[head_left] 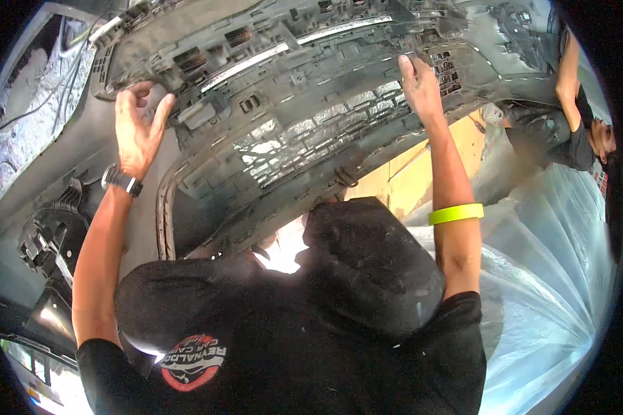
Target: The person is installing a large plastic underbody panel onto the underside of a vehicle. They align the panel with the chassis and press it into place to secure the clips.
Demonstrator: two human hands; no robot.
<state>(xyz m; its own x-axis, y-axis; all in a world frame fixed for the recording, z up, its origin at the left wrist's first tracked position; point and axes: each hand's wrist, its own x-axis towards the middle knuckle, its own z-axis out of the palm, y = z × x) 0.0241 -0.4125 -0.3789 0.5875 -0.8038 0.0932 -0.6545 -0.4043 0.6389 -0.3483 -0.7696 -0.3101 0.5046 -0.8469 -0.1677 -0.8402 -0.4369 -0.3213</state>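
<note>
Both hands (140,124) (420,83) on grey bumper (291,117)

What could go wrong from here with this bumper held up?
1. The left hand is spread open, only its fingertips at the grey bumper edge, so that end could slip.
2. Another person's arm holds the far end; uneven moves might twist the panel.
3. The clear plastic sheet lies low on the right and could snag or slide underfoot.
</note>
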